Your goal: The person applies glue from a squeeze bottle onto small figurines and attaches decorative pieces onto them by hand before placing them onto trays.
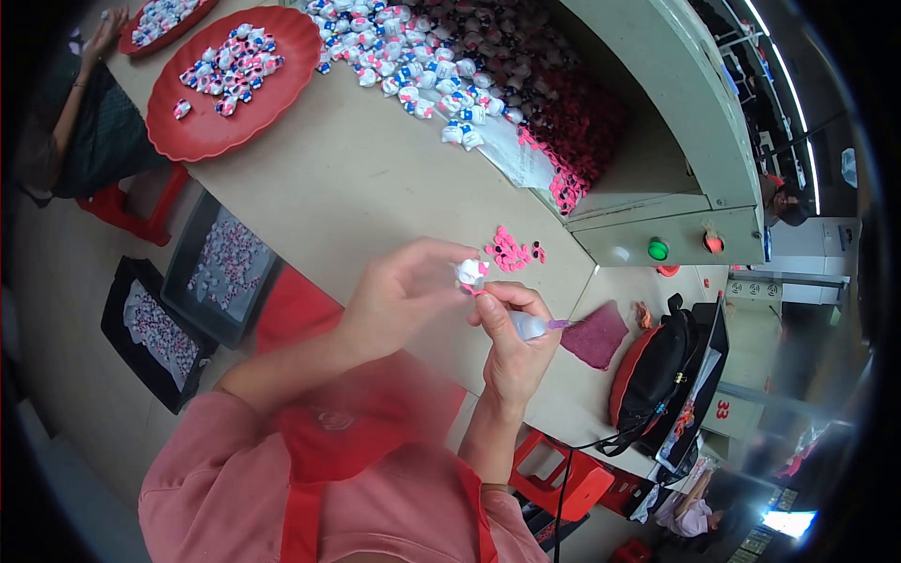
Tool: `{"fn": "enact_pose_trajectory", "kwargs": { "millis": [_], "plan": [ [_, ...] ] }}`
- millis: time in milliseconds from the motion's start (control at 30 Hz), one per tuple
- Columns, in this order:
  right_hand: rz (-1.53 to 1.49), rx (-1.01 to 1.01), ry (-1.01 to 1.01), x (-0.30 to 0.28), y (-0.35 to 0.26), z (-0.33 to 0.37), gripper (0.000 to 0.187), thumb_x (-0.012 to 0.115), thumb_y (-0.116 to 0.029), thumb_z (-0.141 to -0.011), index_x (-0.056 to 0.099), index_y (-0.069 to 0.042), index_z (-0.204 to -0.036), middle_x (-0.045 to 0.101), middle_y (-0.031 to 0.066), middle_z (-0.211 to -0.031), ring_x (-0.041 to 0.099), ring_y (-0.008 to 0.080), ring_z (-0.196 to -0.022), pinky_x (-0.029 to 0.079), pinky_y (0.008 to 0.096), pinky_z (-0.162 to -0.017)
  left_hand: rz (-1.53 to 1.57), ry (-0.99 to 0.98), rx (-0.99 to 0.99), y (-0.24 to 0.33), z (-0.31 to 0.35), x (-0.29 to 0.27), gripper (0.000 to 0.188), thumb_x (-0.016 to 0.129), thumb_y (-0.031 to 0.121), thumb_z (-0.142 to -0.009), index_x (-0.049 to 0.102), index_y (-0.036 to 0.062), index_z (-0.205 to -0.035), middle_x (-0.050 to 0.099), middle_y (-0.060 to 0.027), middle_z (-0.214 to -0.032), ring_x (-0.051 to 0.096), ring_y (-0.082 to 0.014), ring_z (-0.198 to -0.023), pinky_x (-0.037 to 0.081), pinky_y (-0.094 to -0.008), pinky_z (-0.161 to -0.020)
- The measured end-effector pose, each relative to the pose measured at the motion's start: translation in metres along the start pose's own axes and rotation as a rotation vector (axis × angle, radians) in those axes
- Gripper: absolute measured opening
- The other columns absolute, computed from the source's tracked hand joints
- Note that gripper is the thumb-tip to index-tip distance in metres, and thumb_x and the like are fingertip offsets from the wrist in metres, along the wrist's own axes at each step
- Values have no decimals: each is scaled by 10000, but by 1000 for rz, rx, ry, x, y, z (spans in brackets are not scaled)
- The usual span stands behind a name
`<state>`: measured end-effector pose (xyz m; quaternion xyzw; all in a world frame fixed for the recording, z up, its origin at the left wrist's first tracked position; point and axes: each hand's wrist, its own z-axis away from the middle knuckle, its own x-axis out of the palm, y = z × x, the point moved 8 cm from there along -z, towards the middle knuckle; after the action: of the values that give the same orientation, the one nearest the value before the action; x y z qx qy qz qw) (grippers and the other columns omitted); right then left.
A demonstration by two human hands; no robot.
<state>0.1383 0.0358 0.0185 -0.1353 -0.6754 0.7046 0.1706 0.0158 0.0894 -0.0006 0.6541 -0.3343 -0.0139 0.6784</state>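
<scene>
My left hand point(399, 286) is closed, its fingertips pinching a small white figurine point(470, 270) above the table. My right hand point(514, 352) is wrapped round a pale squeeze bottle point(530, 326), whose purple nozzle points away to the right. A small pink piece point(474, 291) shows by the right thumb and forefinger, right against the figurine; whether it is joined to it I cannot tell. Just beyond my hands, loose pink and dark pieces point(509, 250) lie on the tabletop point(375, 178).
A red scalloped tray point(174, 131) of figurines stands at the far left. A large heap of white and blue figurines point(413, 66) spreads by a grey cabinet point(671, 225). On the right lie a maroon cloth point(597, 336) and a black bag point(649, 380). Bins point(211, 272) stand at left. Another person's arm point(75, 108) shows.
</scene>
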Motion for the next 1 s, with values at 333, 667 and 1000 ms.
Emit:
{"fn": "enact_pose_trajectory", "kwargs": {
  "millis": [333,667,1000],
  "plan": [
    [166,-157,192,-20,-1,14,140,596,-114,-802,569,11,-859,546,39,-691,448,64,-561,312,170,-513,60,45,77,11,6,11,202,610,-34,-717,569,-31,-914,596,-100,-896,602,-142,-748,506,-260,-654],
    [128,-145,106,21,-3,11,237,595,-164,-817,548,27,-950,541,28,-716,448,57,-596,313,168,-529,26,175,172,21,16,-15,202,619,32,-713,586,-38,-900,619,-119,-805,616,-167,-704,492,-278,-627],
    [292,-147,67,17,-10,5,285,595,-158,-811,554,39,-1012,558,34,-733,462,60,-615,330,162,-542,185,166,115,9,11,-13,219,579,9,-731,590,-69,-936,625,-125,-781,602,-139,-685,486,-261,-630]
  ]
}}
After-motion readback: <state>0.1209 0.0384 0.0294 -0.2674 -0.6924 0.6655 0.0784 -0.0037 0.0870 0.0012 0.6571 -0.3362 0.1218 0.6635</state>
